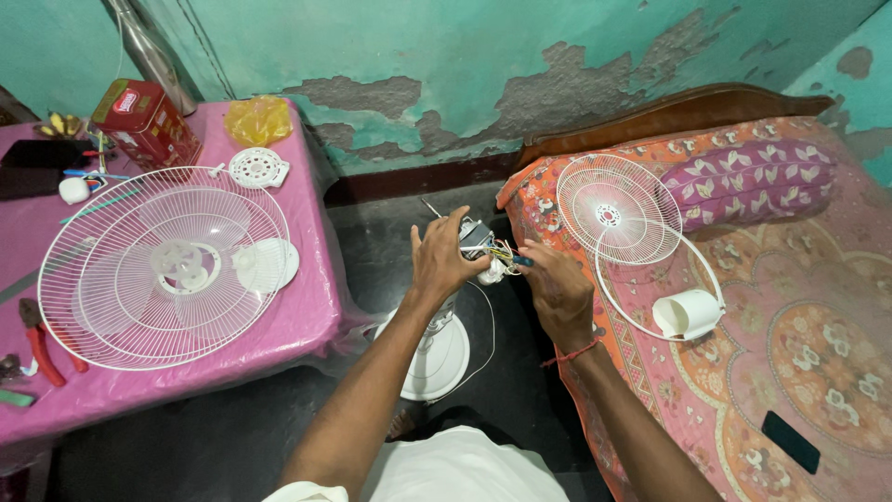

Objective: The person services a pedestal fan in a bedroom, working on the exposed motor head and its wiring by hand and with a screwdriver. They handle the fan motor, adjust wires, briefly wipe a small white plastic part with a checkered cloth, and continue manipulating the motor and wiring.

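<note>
Red-handled pliers (39, 340) lie at the pink table's (307, 307) left edge; a white fan guard (165, 265) covers its middle; left hand (442, 260) grips the fan motor (476, 239) atop the white stand (437, 349) between table and bed; right hand (557, 290) pinches the motor's wires (506, 253); another guard (618, 208) rests near the bed's (818, 372) left edge.

A pink-covered table (307, 307) bears a large white fan guard (163, 265) over fan blades, a small round white cap (258, 168), a red tin (144, 121), a yellow bag (258, 119) and red-handled pliers (39, 342). The patterned bed (818, 372) holds a smaller wire guard (618, 209), a white plastic housing (688, 313), a purple bolster (748, 177) and a black phone (791, 442).
</note>
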